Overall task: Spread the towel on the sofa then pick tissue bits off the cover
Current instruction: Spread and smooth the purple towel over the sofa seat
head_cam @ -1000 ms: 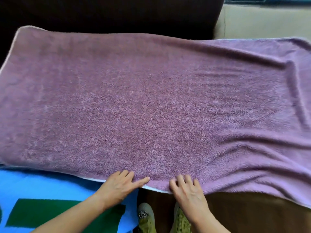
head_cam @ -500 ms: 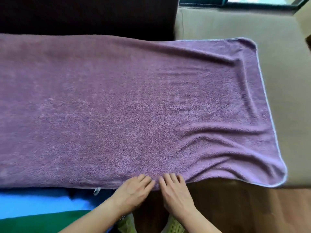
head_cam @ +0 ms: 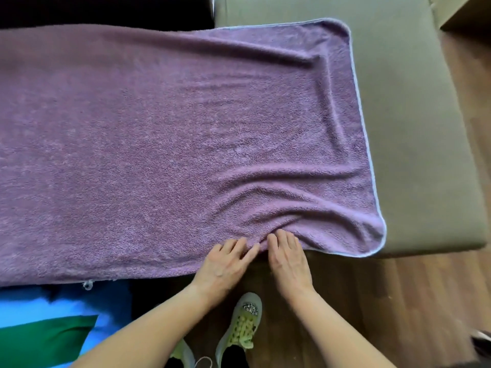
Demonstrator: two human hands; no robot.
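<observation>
along the near hem of the purple towel point(head_cam: 172, 144), spread lengthwise left-to-right across the olive sofa seat point(head_cam: 414, 128): left hand point(head_cam: 225, 264) and right hand point(head_cam: 288, 257) side by side, fingers flat on the pile, gripping nothing, rumpled right end nearer the right hand.

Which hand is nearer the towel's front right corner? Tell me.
Right. The right hand rests on the front edge of the towel, left of the corner; the left hand sits farther left.
</observation>
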